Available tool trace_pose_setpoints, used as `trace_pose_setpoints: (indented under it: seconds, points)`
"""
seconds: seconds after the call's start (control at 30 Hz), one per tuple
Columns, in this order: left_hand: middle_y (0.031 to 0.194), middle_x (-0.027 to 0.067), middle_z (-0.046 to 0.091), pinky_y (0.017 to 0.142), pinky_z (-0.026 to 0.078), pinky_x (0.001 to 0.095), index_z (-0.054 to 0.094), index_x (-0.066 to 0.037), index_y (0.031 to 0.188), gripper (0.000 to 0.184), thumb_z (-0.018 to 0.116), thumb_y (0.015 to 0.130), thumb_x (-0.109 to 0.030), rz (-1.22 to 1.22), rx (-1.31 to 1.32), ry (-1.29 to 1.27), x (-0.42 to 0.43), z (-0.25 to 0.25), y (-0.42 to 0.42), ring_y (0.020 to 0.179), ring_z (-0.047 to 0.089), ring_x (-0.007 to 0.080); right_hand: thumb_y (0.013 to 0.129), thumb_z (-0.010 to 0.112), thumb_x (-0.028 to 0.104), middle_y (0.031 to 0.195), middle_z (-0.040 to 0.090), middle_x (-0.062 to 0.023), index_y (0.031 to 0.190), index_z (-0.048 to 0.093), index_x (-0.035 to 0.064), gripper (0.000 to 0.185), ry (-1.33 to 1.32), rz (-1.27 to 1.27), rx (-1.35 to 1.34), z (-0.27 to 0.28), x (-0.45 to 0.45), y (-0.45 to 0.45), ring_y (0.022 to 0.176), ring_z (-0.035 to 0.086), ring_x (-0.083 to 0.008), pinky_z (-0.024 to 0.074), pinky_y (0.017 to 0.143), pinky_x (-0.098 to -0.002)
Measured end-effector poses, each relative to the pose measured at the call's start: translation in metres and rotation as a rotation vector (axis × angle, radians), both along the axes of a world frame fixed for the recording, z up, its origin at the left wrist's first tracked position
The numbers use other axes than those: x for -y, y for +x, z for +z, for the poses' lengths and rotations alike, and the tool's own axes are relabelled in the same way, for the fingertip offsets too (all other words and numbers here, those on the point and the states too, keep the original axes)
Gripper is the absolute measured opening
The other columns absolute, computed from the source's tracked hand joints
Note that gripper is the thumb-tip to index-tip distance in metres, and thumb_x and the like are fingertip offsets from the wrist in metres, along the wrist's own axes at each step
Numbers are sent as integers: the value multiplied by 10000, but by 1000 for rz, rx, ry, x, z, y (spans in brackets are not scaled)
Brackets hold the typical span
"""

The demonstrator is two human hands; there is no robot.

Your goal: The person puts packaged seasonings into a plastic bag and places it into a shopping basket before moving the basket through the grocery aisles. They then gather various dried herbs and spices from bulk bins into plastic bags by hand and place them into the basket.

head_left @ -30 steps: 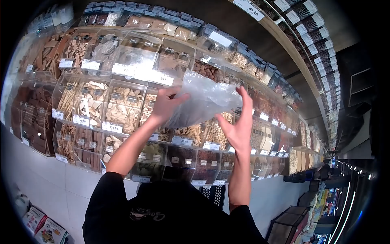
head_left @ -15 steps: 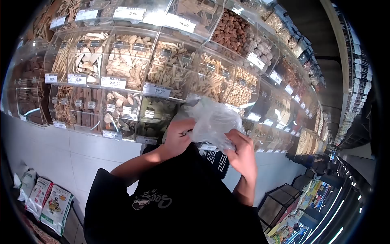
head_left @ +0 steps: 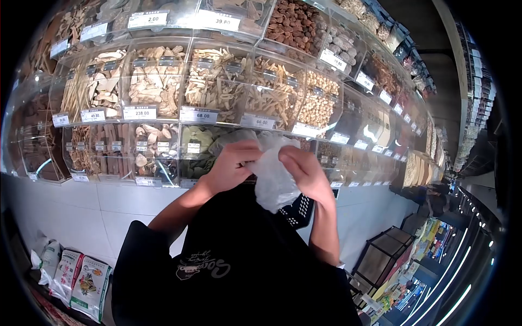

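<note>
A thin translucent plastic bag [head_left: 276,182] hangs bunched between my two hands, in front of the lower row of bins. My left hand [head_left: 232,165] is closed on its left upper part, fingers curled into the film. On the other side, my right hand [head_left: 305,173] pinches the bag near its top right. The crumpled film hides what, if anything, is inside. Just behind my left hand is a clear bin of green dried leaves [head_left: 204,138]. A black basket [head_left: 300,211] with small holes shows partly below the bag.
Clear bins of dried goods with price labels [head_left: 198,115] fill the shelves ahead. Printed sacks [head_left: 89,288] stand on the floor at lower left. A dark-framed stand [head_left: 383,252] is at lower right.
My hands have drawn closer together, and the bag between them has gone from spread wide to gathered and hanging lower. The view has shifted slightly over the shelves.
</note>
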State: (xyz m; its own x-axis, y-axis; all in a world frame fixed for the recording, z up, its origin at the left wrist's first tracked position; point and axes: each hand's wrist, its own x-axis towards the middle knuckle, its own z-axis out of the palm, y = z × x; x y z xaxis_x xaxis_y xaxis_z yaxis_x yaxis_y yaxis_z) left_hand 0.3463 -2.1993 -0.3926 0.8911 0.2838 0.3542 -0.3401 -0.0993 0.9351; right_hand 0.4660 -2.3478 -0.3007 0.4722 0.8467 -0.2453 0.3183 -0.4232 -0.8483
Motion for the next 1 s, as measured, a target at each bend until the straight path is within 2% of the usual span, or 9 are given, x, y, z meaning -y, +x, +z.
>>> trace_pose_setpoints:
  seconds: [0.1, 0.3, 0.4, 0.47, 0.53, 0.73, 0.77, 0.9, 1.0]
  points:
    - [747, 81, 530, 630, 436, 345, 691, -33, 922, 358, 553, 612, 81, 54, 5, 165, -7, 0, -13, 693, 512, 258, 837, 557, 98, 841, 625, -201, 843, 623, -14, 130, -50, 89, 237, -106, -3, -2, 752, 604, -343, 467, 671, -407]
    - [891, 90, 555, 719, 461, 327, 679, -13, 987, 342, 621, 659, 61, 134, 90, 344, -5, 1, -33, 788, 544, 255, 794, 615, 127, 914, 582, -126, 1023, 574, 41, 248, 136, 41, 368, -138, -27, -18, 827, 564, -299, 453, 691, -393]
    - [960, 96, 563, 769, 467, 317, 646, -1, 1050, 369, 602, 689, 60, 393, -122, 91, -6, -10, -56, 845, 562, 237, 801, 654, 256, 960, 557, -164, 1115, 547, 37, 397, 10, 17, 571, -138, -33, -17, 900, 534, -358, 438, 744, -443]
    - [1018, 105, 566, 795, 474, 278, 562, 16, 1160, 292, 561, 869, -1, 543, -408, -219, -7, -72, -67, 940, 574, 175, 814, 672, 324, 1001, 528, -220, 1198, 507, 18, 518, -137, -62, 645, -137, -35, -23, 929, 514, -404, 428, 766, -479]
    - [1047, 136, 562, 770, 486, 290, 564, 21, 1152, 316, 622, 844, -24, 605, -492, -525, -5, -134, -73, 877, 596, 207, 817, 686, 313, 1036, 503, -259, 1268, 460, 3, 592, -223, -113, 631, -134, -37, -33, 943, 505, -429, 424, 777, -494]
    - [1255, 183, 463, 872, 494, 401, 423, -18, 1338, 688, 737, 746, -171, 400, -761, 132, -6, -120, -45, 1053, 568, 330, 807, 684, 190, 1120, 507, -272, 1296, 436, 3, 579, -226, -98, 697, -144, -36, -41, 1006, 503, -440, 402, 865, -485]
    - [1207, 197, 507, 899, 468, 405, 481, -5, 1290, 694, 771, 691, -205, 434, -726, 120, -6, -124, -38, 1018, 574, 362, 809, 682, 190, 1121, 512, -266, 1295, 437, 4, 575, -230, -97, 736, -150, -35, -39, 1004, 508, -431, 407, 862, -479]
    - [821, 77, 628, 611, 484, 267, 618, 41, 1033, 343, 738, 756, -122, 90, -668, -489, -20, -127, -21, 705, 615, 161, 817, 673, 190, 1125, 532, -241, 1290, 445, 10, 556, -189, -113, 751, -150, -23, -33, 996, 528, -396, 426, 850, -455]
    - [781, 29, 616, 526, 439, 217, 617, 40, 1004, 254, 707, 802, -85, 11, -612, -636, -17, -118, -14, 625, 573, 79, 823, 667, 190, 1129, 547, -222, 1287, 450, 15, 541, -160, -141, 729, -148, -11, -29, 990, 543, -370, 440, 842, -437]
